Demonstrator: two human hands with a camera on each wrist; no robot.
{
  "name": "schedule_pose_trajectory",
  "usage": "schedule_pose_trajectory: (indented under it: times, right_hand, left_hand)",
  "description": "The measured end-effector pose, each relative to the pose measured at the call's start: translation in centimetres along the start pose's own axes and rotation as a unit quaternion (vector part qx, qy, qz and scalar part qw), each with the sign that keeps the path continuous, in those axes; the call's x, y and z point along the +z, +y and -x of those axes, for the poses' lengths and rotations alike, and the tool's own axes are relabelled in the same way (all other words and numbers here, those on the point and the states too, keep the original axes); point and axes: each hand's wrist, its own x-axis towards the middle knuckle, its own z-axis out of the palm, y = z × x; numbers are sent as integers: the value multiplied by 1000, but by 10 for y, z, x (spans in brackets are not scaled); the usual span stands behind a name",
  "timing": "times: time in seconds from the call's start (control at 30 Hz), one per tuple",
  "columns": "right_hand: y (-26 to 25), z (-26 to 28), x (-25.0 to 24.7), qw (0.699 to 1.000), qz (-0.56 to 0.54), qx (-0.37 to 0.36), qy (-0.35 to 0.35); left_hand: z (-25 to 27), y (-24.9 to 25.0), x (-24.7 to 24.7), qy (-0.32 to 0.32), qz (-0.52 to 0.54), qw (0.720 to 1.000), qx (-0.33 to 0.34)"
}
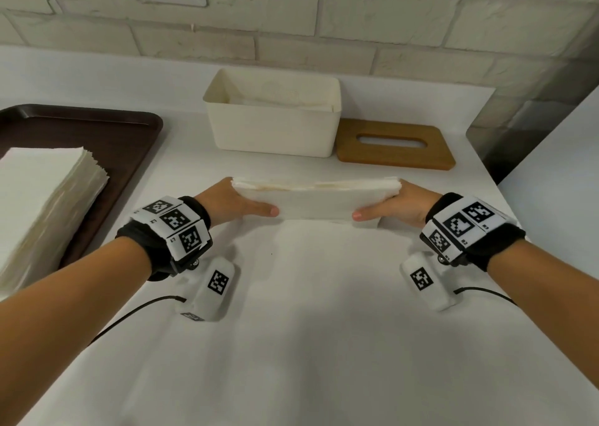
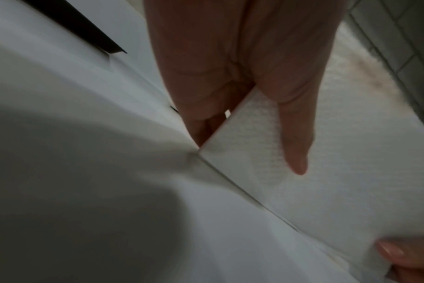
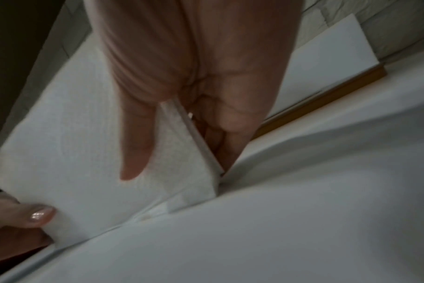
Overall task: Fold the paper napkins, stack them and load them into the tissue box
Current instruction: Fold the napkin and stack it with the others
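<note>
A stack of folded white napkins (image 1: 316, 198) stands on its long edge on the white table, in front of the tissue box. My left hand (image 1: 240, 203) grips its left end, the thumb lying along the near face and the fingers hidden behind. My right hand (image 1: 393, 206) holds the right end the same way. In the left wrist view the left hand (image 2: 230, 76) pinches the stack (image 2: 339, 172) at its corner. From the right wrist, the right hand (image 3: 194, 67) clamps the stack (image 3: 73, 153). The open cream tissue box (image 1: 272, 130) has napkins lying inside.
The box's wooden slotted lid (image 1: 395, 153) lies flat to the right of it. A dark brown tray (image 1: 129, 140) at the left carries a tall pile of unfolded napkins (image 1: 42, 192). A brick wall runs behind, and a grey corner stands at the far right.
</note>
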Motion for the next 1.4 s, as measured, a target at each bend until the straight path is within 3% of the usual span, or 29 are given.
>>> schedule_pose_trajectory:
  times: [0.13, 0.23, 0.4, 0.53, 0.67, 0.83, 0.97, 1.1, 1.23, 1.4]
  right_hand:
    - [-12, 2, -1, 997, -26, -57, 50]
    - [-14, -1, -4, 994, -50, -79, 63]
    - [-3, -6, -3, 999, -12, -6, 41]
    - [-2, -6, 1, 997, -57, -7, 58]
    - [-5, -2, 3, 999, -28, 9, -17]
    - [-11, -4, 4, 999, -44, -11, 4]
    - [-36, -3, -5, 992, -118, -16, 47]
    - [-82, -3, -22, 977, -179, -72, 85]
    - [-136, -11, -37, 971, -171, -100, 132]
    - [-177, -48, -43, 968, -131, -98, 193]
  left_hand:
    - [0, 8, -2, 31, 9, 999, 25]
    - [-2, 11, -7, 20, 11, 999, 39]
    - [-8, 3, -7, 8, -28, 1000, 11]
    - [-8, 0, -5, 38, 13, 999, 9]
    - [-8, -2, -5, 27, 13, 1000, 6]
    - [-10, 1, -6, 30, 8, 999, -21]
    - [-9, 22, -18, 33, 71, 997, -12]
    - [-9, 58, -48, 50, 156, 986, 41]
    - [-19, 95, -84, 80, 143, 983, 87]
    - [-55, 115, -112, 129, 93, 985, 63]
